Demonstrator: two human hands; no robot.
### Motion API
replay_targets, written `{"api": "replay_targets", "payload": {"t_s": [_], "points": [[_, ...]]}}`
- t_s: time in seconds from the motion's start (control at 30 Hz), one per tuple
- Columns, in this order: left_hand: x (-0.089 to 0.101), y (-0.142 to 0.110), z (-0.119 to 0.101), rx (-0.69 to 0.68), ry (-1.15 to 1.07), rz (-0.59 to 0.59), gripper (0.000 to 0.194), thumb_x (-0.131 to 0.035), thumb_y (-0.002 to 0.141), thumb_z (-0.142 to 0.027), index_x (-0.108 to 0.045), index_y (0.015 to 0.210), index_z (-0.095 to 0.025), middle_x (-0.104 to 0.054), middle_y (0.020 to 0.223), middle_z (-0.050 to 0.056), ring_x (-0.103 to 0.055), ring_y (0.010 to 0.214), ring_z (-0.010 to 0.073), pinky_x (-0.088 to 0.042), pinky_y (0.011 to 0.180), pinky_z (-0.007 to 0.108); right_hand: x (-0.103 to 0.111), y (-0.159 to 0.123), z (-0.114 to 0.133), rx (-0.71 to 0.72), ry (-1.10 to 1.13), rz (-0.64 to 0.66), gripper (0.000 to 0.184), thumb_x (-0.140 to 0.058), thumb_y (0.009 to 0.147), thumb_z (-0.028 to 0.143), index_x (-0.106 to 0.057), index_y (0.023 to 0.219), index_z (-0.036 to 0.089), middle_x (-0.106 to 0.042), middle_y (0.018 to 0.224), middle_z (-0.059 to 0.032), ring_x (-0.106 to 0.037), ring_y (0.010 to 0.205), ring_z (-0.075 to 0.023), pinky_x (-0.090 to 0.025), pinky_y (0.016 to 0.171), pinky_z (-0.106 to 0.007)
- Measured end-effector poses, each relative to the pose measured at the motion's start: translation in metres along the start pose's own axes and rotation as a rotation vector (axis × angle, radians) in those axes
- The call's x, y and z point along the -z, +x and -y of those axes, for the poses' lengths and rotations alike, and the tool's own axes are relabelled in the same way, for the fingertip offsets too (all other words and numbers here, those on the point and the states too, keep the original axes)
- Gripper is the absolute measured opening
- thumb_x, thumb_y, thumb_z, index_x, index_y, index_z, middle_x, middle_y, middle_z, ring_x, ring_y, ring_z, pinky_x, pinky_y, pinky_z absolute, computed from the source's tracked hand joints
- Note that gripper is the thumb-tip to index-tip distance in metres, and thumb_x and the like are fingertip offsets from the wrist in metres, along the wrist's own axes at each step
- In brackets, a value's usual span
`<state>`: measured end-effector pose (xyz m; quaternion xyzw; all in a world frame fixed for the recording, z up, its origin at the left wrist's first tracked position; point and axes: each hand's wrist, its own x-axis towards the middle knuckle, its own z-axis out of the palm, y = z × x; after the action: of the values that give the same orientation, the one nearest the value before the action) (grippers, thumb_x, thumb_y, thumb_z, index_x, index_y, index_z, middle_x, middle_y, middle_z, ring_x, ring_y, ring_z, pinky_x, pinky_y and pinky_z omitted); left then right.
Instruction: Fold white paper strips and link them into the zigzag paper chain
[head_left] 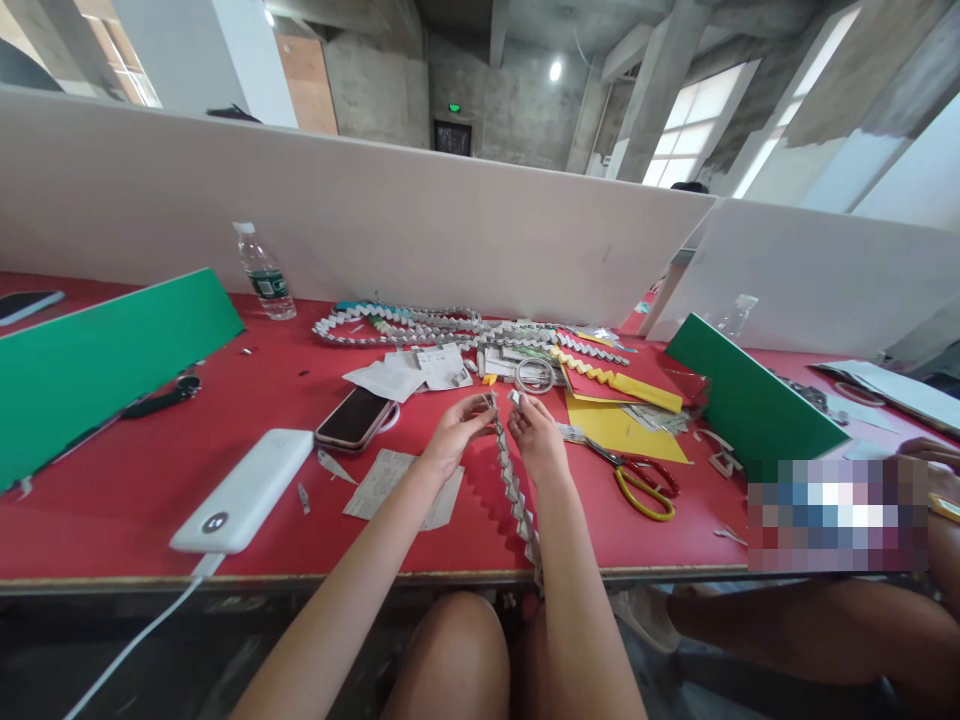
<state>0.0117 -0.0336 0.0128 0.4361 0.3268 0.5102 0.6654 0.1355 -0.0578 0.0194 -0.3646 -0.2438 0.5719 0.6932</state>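
Observation:
A zigzag chain of folded paper [512, 490] hangs between my forearms and runs down over the table's front edge. My left hand [456, 437] is closed, its fingertips pinching the chain's upper end. Just to the right, my right hand [535, 438] pinches a small white folded paper piece [514, 398], held a little apart from the chain. Beyond both hands lie a coiled ring [535, 376] and loose paper sheets [444, 367]. Scissors [637, 482] with red and yellow handles rest to the right of my right hand.
Longer folded chains [405, 325] lie at the back, beside a yellow chain [585, 367]. A phone [355, 417], a white power bank [244, 490] and a water bottle [266, 277] are on the left. Green dividers [757, 385] flank the red table; another person's hand [934, 452] is at right.

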Motion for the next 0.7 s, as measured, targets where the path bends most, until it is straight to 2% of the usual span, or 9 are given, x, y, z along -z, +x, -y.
{"api": "replay_targets", "payload": {"t_s": [0.2,0.4,0.6,0.7], "points": [[-0.0027,-0.0026,-0.0033,0.000,0.013,-0.013,0.035,-0.075,0.060,-0.023,-0.066,0.093,-0.016,-0.061,0.089,0.004,-0.056,0.082,0.0149,-0.048,0.073,0.030,0.0039,0.0030,-0.0009,-0.136,0.070,-0.042,0.015,-0.073,0.061,0.024,-0.060,0.066,0.019,-0.060,0.061,0.0034,-0.055,0.051,-0.0057,-0.049,0.053,-0.017],[-0.0010,-0.0018,-0.0018,0.002,0.055,-0.010,0.035,-0.074,0.060,-0.024,-0.066,0.093,-0.016,-0.061,0.089,0.004,-0.057,0.081,0.0157,-0.048,0.075,0.032,0.0052,0.0040,0.0001,-0.065,0.092,-0.056,0.018,-0.074,0.060,0.025,-0.068,0.075,0.019,-0.063,0.064,0.0027,-0.058,0.058,-0.0060,-0.051,0.059,-0.016],[0.0003,-0.0004,0.0048,-0.004,0.108,0.054,0.037,-0.072,0.062,-0.024,-0.064,0.098,-0.016,-0.065,0.096,0.007,-0.059,0.090,0.0199,-0.046,0.082,0.035,0.0047,-0.0003,-0.0041,-0.005,-0.186,0.031,0.017,-0.072,0.060,0.026,-0.069,0.076,0.019,-0.065,0.067,0.0016,-0.058,0.058,-0.0081,-0.049,0.063,-0.022],[0.0012,0.0000,0.0056,0.009,0.139,0.031,0.032,-0.071,0.063,-0.027,-0.066,0.093,-0.016,-0.066,0.095,0.007,-0.060,0.088,0.0205,-0.045,0.084,0.038,0.0025,-0.0029,-0.0045,0.006,-0.264,0.070,0.017,-0.069,0.063,0.030,-0.068,0.076,0.020,-0.065,0.068,0.0014,-0.059,0.061,-0.0099,-0.049,0.067,-0.025]]}}
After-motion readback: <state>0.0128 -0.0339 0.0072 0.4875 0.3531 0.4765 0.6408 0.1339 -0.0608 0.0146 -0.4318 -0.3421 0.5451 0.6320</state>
